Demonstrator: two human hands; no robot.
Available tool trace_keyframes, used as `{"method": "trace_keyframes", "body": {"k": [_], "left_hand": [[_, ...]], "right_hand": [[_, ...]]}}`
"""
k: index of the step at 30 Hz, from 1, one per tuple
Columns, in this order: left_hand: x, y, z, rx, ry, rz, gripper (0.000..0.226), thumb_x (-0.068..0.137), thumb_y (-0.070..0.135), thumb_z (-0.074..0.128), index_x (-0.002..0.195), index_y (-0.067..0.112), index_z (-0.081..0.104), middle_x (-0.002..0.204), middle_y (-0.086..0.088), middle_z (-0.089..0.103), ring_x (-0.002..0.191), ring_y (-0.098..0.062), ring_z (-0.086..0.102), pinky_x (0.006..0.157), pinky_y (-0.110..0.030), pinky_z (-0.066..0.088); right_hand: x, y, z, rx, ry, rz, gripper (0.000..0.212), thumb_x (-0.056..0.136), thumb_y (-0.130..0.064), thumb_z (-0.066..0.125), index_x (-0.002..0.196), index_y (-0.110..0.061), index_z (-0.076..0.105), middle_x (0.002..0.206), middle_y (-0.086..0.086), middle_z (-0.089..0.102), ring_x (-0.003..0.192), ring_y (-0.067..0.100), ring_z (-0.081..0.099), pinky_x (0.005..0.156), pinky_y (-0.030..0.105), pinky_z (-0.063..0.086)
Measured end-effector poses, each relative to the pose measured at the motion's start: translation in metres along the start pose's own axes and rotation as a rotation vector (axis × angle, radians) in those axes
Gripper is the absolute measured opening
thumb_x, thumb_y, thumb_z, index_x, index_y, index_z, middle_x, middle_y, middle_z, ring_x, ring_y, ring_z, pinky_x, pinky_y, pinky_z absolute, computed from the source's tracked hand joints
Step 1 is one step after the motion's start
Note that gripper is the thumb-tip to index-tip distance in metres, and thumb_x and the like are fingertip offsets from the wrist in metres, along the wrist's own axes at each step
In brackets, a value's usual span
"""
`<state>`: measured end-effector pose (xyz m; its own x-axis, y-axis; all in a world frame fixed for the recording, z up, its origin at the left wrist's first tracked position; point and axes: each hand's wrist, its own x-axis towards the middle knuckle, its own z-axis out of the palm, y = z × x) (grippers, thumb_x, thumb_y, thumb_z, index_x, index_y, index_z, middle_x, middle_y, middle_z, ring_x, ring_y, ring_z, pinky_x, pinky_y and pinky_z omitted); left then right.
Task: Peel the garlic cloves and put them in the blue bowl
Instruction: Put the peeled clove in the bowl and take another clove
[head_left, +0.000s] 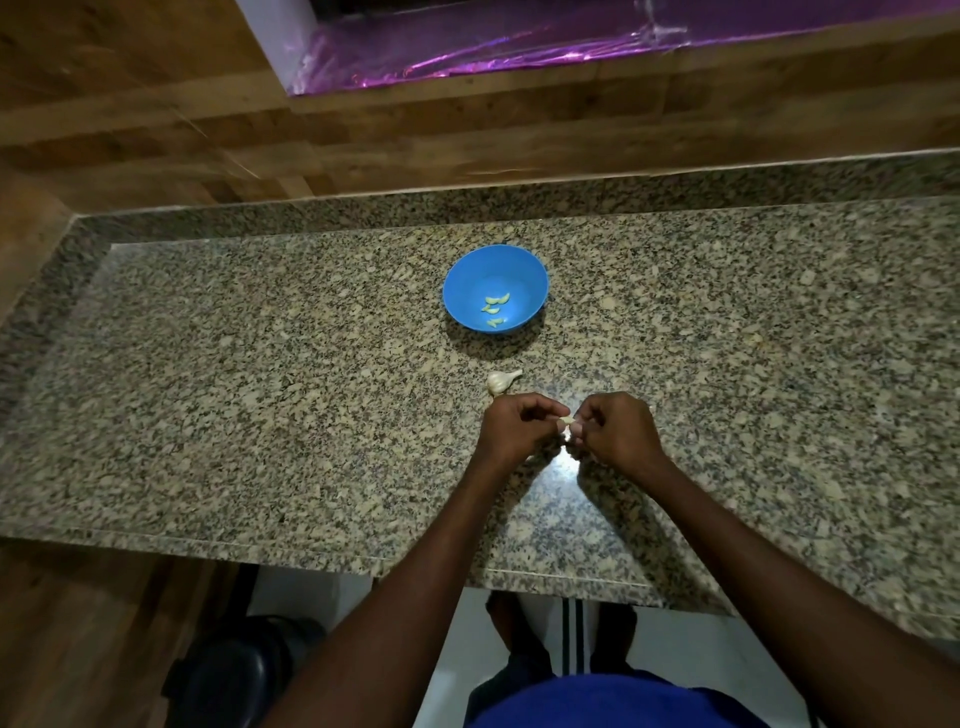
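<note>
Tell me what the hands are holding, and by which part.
Both hands, left hand and right hand, pinch one garlic clove between their fingertips, one at each end.

No legible text, label, brand, number or sign appearing anywhere in view; no visible surface carrying print or markings.

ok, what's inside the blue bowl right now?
The blue bowl holds a few peeled cloves, pale and clustered toward its near side. The exact count is unclear at this size. Nothing covers them.
</note>
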<state>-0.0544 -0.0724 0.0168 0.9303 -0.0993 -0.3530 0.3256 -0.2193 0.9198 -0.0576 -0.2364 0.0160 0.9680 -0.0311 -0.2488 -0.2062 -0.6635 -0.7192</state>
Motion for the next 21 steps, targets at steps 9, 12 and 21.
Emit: {"method": "trace_keyframes", "body": {"k": [9, 12, 21], "left_hand": [[-0.002, -0.001, 0.007, 0.256, 0.159, 0.137, 0.011, 0.079, 0.006, 0.077, 0.089, 0.011, 0.08, 0.074, 0.0, 0.076, 0.062, -0.007, 0.07, 0.058, -0.019, 0.055], [-0.003, 0.003, 0.009, 0.002, 0.165, -0.033, 0.011, 0.081, -0.001, 0.075, 0.091, 0.003, 0.078, 0.074, -0.006, 0.074, 0.058, -0.012, 0.066, 0.055, -0.02, 0.054], [-0.001, -0.001, 0.002, 0.211, 0.095, 0.195, 0.014, 0.083, 0.005, 0.075, 0.088, 0.017, 0.079, 0.085, 0.004, 0.077, 0.079, -0.009, 0.072, 0.075, -0.026, 0.059]], "right_hand": [[-0.006, -0.006, 0.013, -0.068, 0.148, 0.048, 0.024, 0.079, -0.011, 0.075, 0.058, -0.018, 0.067, 0.056, -0.006, 0.059, 0.058, 0.017, 0.062, 0.051, 0.021, 0.038], [-0.006, -0.004, 0.012, 0.204, 0.081, 0.167, 0.02, 0.081, -0.008, 0.074, 0.061, -0.013, 0.072, 0.058, 0.0, 0.068, 0.054, 0.018, 0.065, 0.055, 0.025, 0.054], [0.011, 0.005, -0.004, 0.86, -0.488, 0.707, 0.021, 0.097, -0.008, 0.055, 0.079, -0.004, 0.066, 0.067, 0.004, 0.06, 0.051, 0.009, 0.05, 0.047, 0.017, 0.044]]}}
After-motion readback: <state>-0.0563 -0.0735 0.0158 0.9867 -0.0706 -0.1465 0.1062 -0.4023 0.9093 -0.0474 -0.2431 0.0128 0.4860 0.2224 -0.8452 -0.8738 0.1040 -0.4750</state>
